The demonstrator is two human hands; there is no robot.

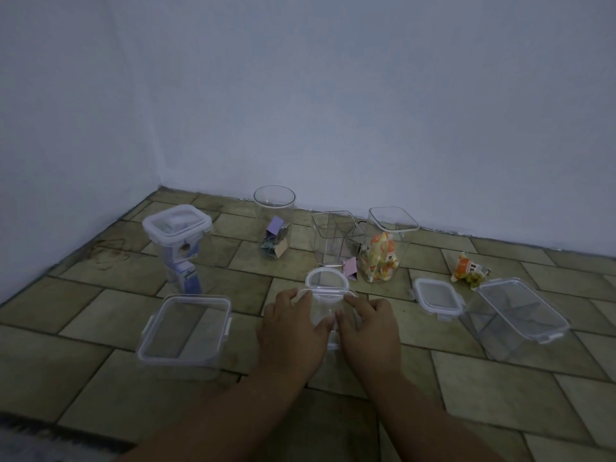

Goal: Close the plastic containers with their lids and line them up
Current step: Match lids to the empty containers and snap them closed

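On the tiled floor, my left hand [293, 325] and my right hand [365, 325] hold a clear round container [325, 313] from both sides, fingers curled on its round clip lid [328, 283]. A wide clear box [185, 335] stands open on the left. A tall square container with a clipped lid [178, 228] stands behind it. Along the wall stand an open round jar [275, 211], an open square container [335, 235] and an open tall one with sweets [388, 245]. A loose square lid [436, 298] and a lidded rectangular box [520, 311] lie on the right.
A loose sweet packet [470, 270] lies on the tiles at the right. A pink binder clip [350, 268] sits behind the held container. The pale wall [333, 111] runs close behind the row. A dark mat edge [50, 435] shows at the bottom left.
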